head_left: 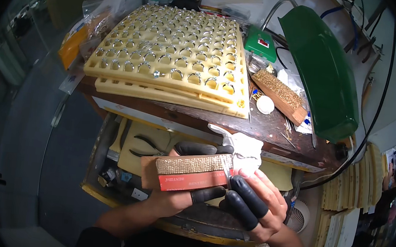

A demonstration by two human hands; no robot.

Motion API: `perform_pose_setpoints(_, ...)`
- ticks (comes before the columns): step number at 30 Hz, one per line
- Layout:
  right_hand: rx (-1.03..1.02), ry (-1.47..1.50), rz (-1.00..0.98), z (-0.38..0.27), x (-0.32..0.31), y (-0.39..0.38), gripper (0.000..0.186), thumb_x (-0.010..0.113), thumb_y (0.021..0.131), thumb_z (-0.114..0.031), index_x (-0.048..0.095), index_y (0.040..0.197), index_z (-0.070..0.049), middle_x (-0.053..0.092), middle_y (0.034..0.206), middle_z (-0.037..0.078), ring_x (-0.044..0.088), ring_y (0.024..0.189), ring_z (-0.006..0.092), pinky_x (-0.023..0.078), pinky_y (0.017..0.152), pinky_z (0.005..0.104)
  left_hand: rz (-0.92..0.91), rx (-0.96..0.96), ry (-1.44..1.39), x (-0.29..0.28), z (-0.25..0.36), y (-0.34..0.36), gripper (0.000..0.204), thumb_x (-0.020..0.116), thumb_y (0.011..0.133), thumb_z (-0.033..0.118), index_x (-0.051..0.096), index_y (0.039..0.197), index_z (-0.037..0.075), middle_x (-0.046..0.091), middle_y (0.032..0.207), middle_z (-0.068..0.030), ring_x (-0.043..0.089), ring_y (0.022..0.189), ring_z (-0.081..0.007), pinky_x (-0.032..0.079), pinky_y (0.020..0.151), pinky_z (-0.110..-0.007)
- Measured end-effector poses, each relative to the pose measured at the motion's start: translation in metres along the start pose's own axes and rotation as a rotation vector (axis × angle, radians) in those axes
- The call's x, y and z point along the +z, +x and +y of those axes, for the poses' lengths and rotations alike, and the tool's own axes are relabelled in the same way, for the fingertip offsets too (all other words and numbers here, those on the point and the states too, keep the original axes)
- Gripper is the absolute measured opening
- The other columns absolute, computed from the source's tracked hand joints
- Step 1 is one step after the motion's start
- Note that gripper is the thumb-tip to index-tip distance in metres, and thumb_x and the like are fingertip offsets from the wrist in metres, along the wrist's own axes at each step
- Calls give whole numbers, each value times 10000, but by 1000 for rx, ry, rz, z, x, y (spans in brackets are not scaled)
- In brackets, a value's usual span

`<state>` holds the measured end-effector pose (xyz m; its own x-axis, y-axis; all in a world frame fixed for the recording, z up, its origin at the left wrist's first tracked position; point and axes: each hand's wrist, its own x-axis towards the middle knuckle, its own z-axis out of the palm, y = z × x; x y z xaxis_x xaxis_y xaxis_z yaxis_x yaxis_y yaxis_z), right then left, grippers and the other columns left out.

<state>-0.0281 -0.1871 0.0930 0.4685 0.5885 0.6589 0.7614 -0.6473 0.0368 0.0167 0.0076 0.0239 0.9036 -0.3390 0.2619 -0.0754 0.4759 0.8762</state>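
My left hand (173, 202), with black covers on its fingers, is closed around a small wooden block (192, 173). The block's upper face is lined with rows of gold-coloured beads, and its front bears a red label. At the block's right end, my right hand (261, 207), also with black-covered fingers, pinches a thin silvery tool (226, 169) that looks like tweezers. Its tips lie against the beaded face. A crumpled white cloth (244, 150) sits behind the right fingers; whether they grip it cannot be made out.
Beyond my hands, stacked yellow foam trays (169, 99) hold rows of silvery rings. Another wooden block (280, 96) with gold bits lies beside a green lamp shade (321, 74). Below is an open drawer (99, 190) with black-handled pliers (145, 142). More trays (345, 187) are stacked at right.
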Motion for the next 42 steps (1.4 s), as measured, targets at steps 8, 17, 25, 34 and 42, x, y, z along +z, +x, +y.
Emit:
perform_pose_setpoints(8,221,335,184,-1,8,-13,383,732,711,15,674,1081,95,685,1029,263,702,933,377,601,788,422,-25,3,-128,2,4,3,666,819,753,14,397,1268,7,561,1313,-195,581,1190,-236,483,1015,-390)
perform_pose_setpoints(17,658,522,282,-20,13,-14,317,771,812,-28,606,1083,-18,732,956,156,721,890,193,568,748,286,-47,-22,-103,3,4,3,664,767,745,-51,377,1273,51,514,1340,-228,584,1200,-337,489,1021,-471)
perform_pose_setpoints(25,584,516,314,-19,13,-5,337,780,775,-25,610,1066,-17,733,961,167,739,822,237,581,701,301,-35,16,18,2,8,3,682,812,728,-6,380,1254,30,539,1311,-215,589,1191,-286,481,1032,-436)
perform_pose_setpoints(34,575,509,334,-21,11,5,295,808,767,-41,638,1004,3,733,933,170,737,806,245,583,707,309,-22,48,40,0,4,4,719,851,705,46,384,1252,23,575,1251,-196,588,1192,-280,475,1028,-435)
perform_pose_setpoints(42,599,567,357,-21,13,4,261,788,792,-22,621,991,-10,730,916,181,737,805,249,584,702,320,-60,70,75,1,3,4,721,833,715,15,364,1263,19,563,1277,-210,577,1210,-297,470,1035,-441)
